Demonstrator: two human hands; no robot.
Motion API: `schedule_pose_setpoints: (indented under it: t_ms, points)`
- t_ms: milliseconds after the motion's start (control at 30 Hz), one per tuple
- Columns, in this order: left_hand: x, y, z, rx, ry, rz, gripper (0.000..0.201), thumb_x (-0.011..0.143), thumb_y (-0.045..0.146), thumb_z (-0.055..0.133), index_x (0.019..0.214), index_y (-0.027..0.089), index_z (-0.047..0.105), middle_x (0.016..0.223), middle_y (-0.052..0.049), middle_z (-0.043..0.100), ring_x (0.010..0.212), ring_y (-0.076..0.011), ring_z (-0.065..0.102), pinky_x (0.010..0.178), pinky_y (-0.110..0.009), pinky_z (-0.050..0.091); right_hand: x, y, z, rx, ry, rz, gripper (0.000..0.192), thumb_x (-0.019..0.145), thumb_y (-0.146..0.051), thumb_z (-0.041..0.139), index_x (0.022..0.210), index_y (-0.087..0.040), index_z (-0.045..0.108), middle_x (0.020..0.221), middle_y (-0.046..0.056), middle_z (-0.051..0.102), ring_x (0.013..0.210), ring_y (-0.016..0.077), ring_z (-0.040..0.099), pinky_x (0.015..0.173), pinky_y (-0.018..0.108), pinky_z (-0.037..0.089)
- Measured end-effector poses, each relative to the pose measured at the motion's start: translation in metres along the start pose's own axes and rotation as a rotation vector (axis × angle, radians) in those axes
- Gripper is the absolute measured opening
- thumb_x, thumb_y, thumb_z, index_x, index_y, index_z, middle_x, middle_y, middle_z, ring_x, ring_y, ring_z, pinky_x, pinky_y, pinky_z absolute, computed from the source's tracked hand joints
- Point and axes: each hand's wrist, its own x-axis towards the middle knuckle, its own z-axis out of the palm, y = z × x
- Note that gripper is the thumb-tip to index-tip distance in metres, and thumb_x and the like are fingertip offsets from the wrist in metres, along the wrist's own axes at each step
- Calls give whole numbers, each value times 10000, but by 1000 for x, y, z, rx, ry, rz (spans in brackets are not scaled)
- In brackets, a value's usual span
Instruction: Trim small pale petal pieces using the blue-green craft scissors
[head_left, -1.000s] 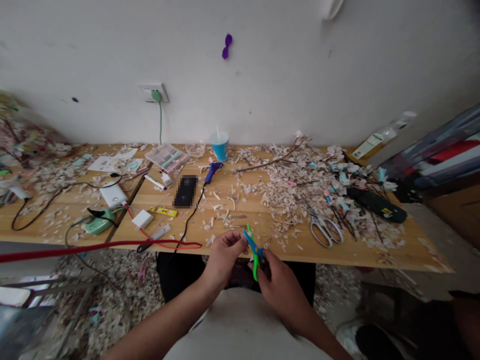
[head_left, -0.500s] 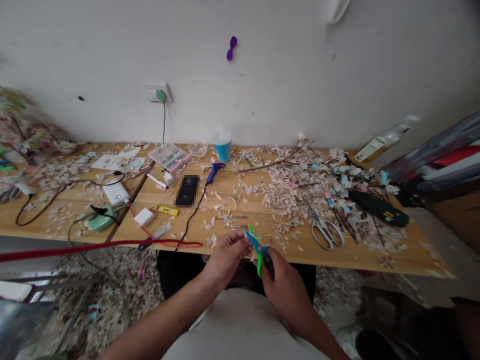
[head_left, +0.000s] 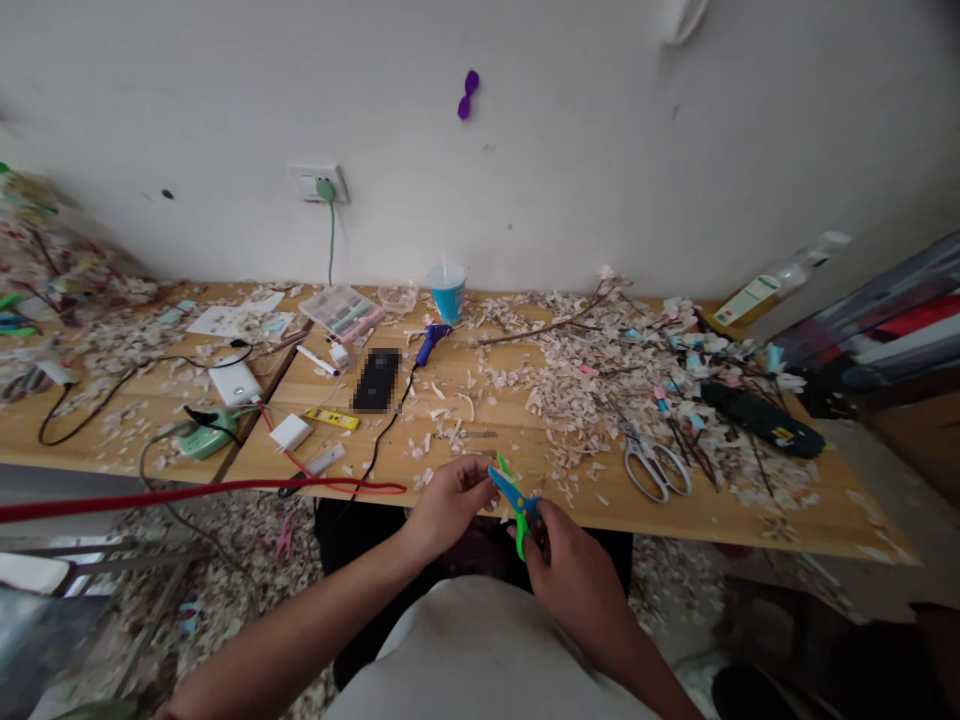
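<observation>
Just in front of my body, at the table's front edge, my right hand point(head_left: 564, 555) grips a pair of blue and green scissors point(head_left: 514, 500). The blades stand apart and point up and to the left. My left hand point(head_left: 456, 510) is beside the blade tips, its thumb and fingers pinched together. Whatever lies between those fingertips is too small or hidden to make out. Pale petals and shavings lie on the wooden table point(head_left: 405, 475) just beyond both hands.
Grey-handled scissors point(head_left: 654, 468), a dark green bottle point(head_left: 763, 420) and petal-covered twigs point(head_left: 551, 328) lie at the right. A blue glue gun point(head_left: 433, 343), a black phone point(head_left: 377, 380) and a blue cup point(head_left: 448, 295) are farther back. A red cable point(head_left: 202, 493) crosses the left front.
The scissors' blades look slightly wider apart. Both hands stay almost in place, and the whole view has shifted a little.
</observation>
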Motion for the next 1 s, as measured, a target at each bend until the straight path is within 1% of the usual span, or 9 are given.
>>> schedule_pose_setpoints:
  t_ms: [167,333,433,500,633,767,867,933,1000]
  points:
    - [1,5,-7,93,-106,-28,191,783,346,648,816,159,625,675,-6,621,610,-126,571,603,-247,454,-1,0,0,7,-11,-1,229,863,-219,469,1076,-170,538,1009,103,661,875,242,641,731,314,403]
    - [2,8,-14,309,-129,26,89,792,238,594,823,172,644,679,-1,609,614,-124,543,564,-223,403,-1,1,0,11,-18,-9,171,886,-257,478,1034,-188,530,959,69,657,883,240,630,713,303,381]
    - [4,8,-18,394,-140,85,116,768,178,582,853,180,660,692,11,594,623,-115,502,562,-212,374,0,1,0,6,-18,-20,180,885,-254,482,1044,-184,529,974,76,660,890,239,628,718,300,378]
    - [6,6,-18,405,-123,103,119,766,193,595,861,181,666,675,21,573,608,-108,472,553,-209,352,0,1,0,5,-22,-9,190,893,-254,473,1059,-183,531,984,80,666,887,240,635,717,300,377]
    - [8,1,-18,250,-99,14,130,754,288,657,797,165,664,645,22,567,568,-97,467,537,-212,341,1,1,1,-7,-33,15,189,908,-265,463,1060,-183,542,1004,89,678,885,246,649,704,299,373]
    - [8,0,-14,1,-103,-111,207,684,342,746,737,156,671,623,19,580,560,-95,491,565,-221,399,2,0,1,-16,-35,25,187,904,-262,471,1053,-180,548,995,93,684,894,254,655,695,298,365]
    - [5,-1,-9,-134,-66,-169,247,654,364,778,728,146,686,629,7,595,568,-93,500,584,-222,419,3,-1,0,-7,-35,29,159,902,-265,471,1014,-186,550,949,82,685,858,251,658,670,296,351]
    - [4,-2,-6,-171,-40,-179,263,660,381,774,723,140,691,632,1,601,563,-88,498,576,-216,410,3,-1,-1,3,-37,22,124,898,-266,474,970,-196,547,894,65,682,814,240,656,646,290,335]
    - [4,-3,-4,-152,-33,-168,267,670,395,762,718,142,692,626,3,597,560,-90,495,564,-212,403,2,-1,-1,10,-35,14,95,890,-263,482,941,-206,538,859,52,677,790,229,652,633,283,323]
